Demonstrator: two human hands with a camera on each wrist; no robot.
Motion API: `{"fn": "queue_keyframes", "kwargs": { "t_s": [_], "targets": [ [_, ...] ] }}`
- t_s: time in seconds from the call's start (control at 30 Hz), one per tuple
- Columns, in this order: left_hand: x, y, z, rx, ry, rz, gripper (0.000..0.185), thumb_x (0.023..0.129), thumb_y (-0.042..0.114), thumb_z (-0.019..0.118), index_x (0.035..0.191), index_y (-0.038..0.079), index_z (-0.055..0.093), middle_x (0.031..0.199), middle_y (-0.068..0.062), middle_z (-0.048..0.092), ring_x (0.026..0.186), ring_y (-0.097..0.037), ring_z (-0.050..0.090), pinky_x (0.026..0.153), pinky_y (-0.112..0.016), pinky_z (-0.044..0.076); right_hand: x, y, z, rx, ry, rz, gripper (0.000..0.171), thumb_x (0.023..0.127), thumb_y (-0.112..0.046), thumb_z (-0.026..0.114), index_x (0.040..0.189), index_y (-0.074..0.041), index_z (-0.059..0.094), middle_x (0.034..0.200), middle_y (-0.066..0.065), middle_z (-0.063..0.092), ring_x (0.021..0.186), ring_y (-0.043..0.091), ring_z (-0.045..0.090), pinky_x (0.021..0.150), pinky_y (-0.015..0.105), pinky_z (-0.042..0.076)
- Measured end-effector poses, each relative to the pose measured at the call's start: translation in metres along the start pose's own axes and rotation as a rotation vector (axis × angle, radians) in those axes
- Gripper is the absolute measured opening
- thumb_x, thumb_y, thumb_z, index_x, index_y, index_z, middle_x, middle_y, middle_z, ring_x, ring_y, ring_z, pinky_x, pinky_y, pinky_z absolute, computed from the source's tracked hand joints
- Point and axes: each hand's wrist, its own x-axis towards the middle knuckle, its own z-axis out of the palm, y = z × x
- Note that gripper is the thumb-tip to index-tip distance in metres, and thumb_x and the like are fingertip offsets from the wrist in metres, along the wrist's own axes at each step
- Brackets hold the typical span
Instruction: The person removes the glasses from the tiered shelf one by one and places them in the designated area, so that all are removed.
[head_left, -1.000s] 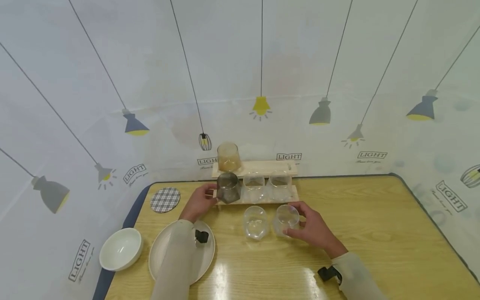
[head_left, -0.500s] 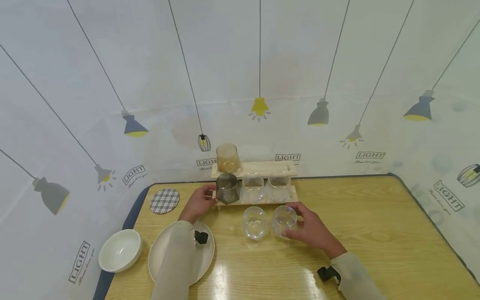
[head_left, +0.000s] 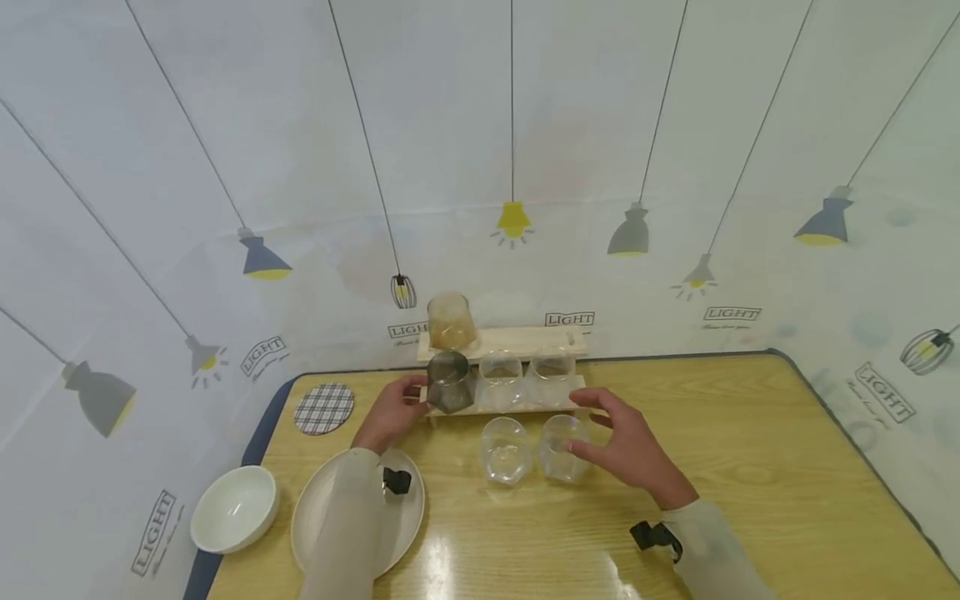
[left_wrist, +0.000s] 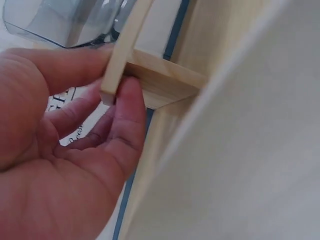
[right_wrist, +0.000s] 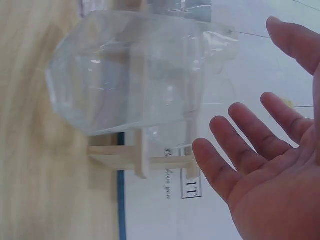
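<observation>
A two-tier wooden rack (head_left: pixel 517 340) stands at the table's back edge. My left hand (head_left: pixel 390 417) pinches the left end of its lower board (left_wrist: pixel 121 60) between thumb and fingers. Beside that hand, a smoky grey glass (head_left: pixel 450 383) sits on the lower tier, followed by two clear glasses (head_left: pixel 500 382). An amber glass (head_left: pixel 451 322) occupies the upper tier's left end. In front of the rack, two more clear glasses stand upright on the table, a left one (head_left: pixel 506 452) and a right one (head_left: pixel 562 450). My right hand (right_wrist: pixel 270 185) is spread beside the right glass, apart from it.
A beige plate (head_left: pixel 408 508) lies under my left forearm, with a white bowl (head_left: pixel 235 508) to its left. Behind the plate is a round checked coaster (head_left: pixel 324 408). A wall sheet printed with lamps (head_left: pixel 570 250) rises right behind the rack.
My right hand has let go of the right front glass and its fingers have spread away from it. That glass had shifted slightly left. My left hand stays at the rack's end.
</observation>
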Motion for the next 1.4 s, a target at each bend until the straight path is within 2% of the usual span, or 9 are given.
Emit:
{"fn": "queue_keyframes", "kwargs": {
  "t_s": [0.23,0.4,0.57,0.7,0.8,0.93,1.17,1.4],
  "targets": [
    [0.0,-0.003,0.001,-0.056,-0.011,-0.003,0.049,0.095,0.013,0.075,0.142,0.013,0.061,0.14,-0.015,0.064,0.129,-0.032,0.06,0.107,-0.048,0.053,0.005,-0.028,-0.006,-0.036,0.074,-0.099,0.058,0.09,-0.016,0.085,0.142,-0.015,0.059,0.144,0.009,0.063,0.131,0.03,0.061,0.103,0.05,0.058],
    [-0.001,-0.003,0.002,-0.093,-0.011,-0.008,0.044,0.094,0.011,0.074,0.137,0.012,0.063,0.136,-0.015,0.063,0.125,-0.031,0.059,0.1,-0.043,0.055,0.02,-0.05,-0.007,0.015,0.1,-0.149,0.055,0.092,-0.014,0.083,0.142,-0.014,0.059,0.142,0.007,0.063,0.131,0.029,0.06,0.1,0.048,0.06],
    [-0.002,-0.005,0.004,-0.112,-0.019,-0.015,0.045,0.093,0.007,0.073,0.137,0.009,0.062,0.134,-0.018,0.063,0.123,-0.032,0.059,0.094,-0.038,0.057,0.039,-0.067,-0.002,0.065,0.118,-0.176,0.049,0.095,-0.014,0.08,0.139,-0.012,0.06,0.139,0.005,0.064,0.129,0.019,0.061,0.101,0.049,0.059],
    [-0.001,-0.007,0.005,-0.114,-0.016,-0.02,0.046,0.093,0.008,0.073,0.138,0.01,0.062,0.136,-0.017,0.063,0.126,-0.033,0.059,0.097,-0.04,0.057,0.057,-0.078,0.005,0.099,0.123,-0.189,0.047,0.095,-0.014,0.079,0.138,-0.011,0.06,0.14,0.007,0.064,0.127,0.028,0.064,0.101,0.055,0.059],
    [0.0,-0.006,0.005,-0.103,-0.01,-0.016,0.046,0.093,0.009,0.073,0.138,0.01,0.062,0.137,-0.018,0.062,0.128,-0.034,0.057,0.1,-0.043,0.056,0.075,-0.082,0.013,0.107,0.117,-0.182,0.048,0.096,-0.017,0.078,0.14,-0.009,0.059,0.14,0.009,0.063,0.129,0.033,0.063,0.102,0.057,0.058],
    [0.001,-0.005,0.005,-0.103,-0.005,-0.003,0.048,0.093,0.009,0.073,0.139,0.009,0.062,0.138,-0.018,0.062,0.129,-0.034,0.057,0.102,-0.045,0.055,0.099,-0.089,0.024,0.119,0.104,-0.148,0.055,0.096,-0.022,0.079,0.144,-0.01,0.055,0.142,0.009,0.062,0.134,0.033,0.059,0.107,0.054,0.056],
    [0.002,-0.005,0.006,-0.174,-0.014,-0.012,0.049,0.091,0.005,0.073,0.139,0.006,0.063,0.133,-0.018,0.064,0.121,-0.031,0.061,0.095,-0.04,0.06,0.143,-0.098,0.052,0.098,0.106,-0.075,0.062,0.095,-0.029,0.079,0.149,-0.012,0.052,0.146,0.008,0.061,0.136,0.029,0.058,0.11,0.05,0.054],
    [0.004,-0.006,0.004,-0.165,-0.01,-0.003,0.049,0.09,0.006,0.075,0.138,0.006,0.064,0.133,-0.018,0.063,0.122,-0.031,0.059,0.094,-0.039,0.06,0.185,-0.088,0.077,0.016,0.058,0.022,0.074,0.096,-0.035,0.076,0.157,-0.01,0.043,0.156,0.013,0.051,0.144,0.031,0.049,0.116,0.053,0.048]
  ]
}}
